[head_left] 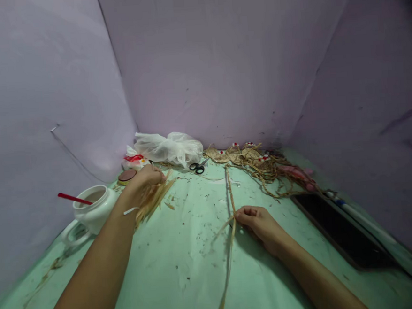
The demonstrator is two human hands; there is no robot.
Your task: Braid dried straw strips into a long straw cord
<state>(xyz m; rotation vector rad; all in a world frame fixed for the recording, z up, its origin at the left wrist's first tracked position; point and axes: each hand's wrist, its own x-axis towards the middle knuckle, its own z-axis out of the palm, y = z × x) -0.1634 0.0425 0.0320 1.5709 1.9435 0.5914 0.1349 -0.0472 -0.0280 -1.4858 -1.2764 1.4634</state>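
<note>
My right hand (pixel 256 221) pinches a thin twisted cord of dried straw (pixel 230 190) between thumb and fingertips. Above the pinch the cord runs toward the back of the table; below it, loose flat strands (pixel 228 266) trail to the near edge. To the left, my left hand (pixel 149 177) is closed at the upper end of a bundle of dried straw strips (pixel 151 205) lying on the table. Its fingertips are partly hidden, but strips show right at them.
Black-handled scissors (pixel 197 168) lie by a white plastic bag (pixel 170 147). Woven straw pieces with red and white beads (pixel 241 154) and tangled cords sit at the back right. A dark phone-like slab (pixel 341 229) lies right. A white mug (pixel 93 209) holding a red stick stands left.
</note>
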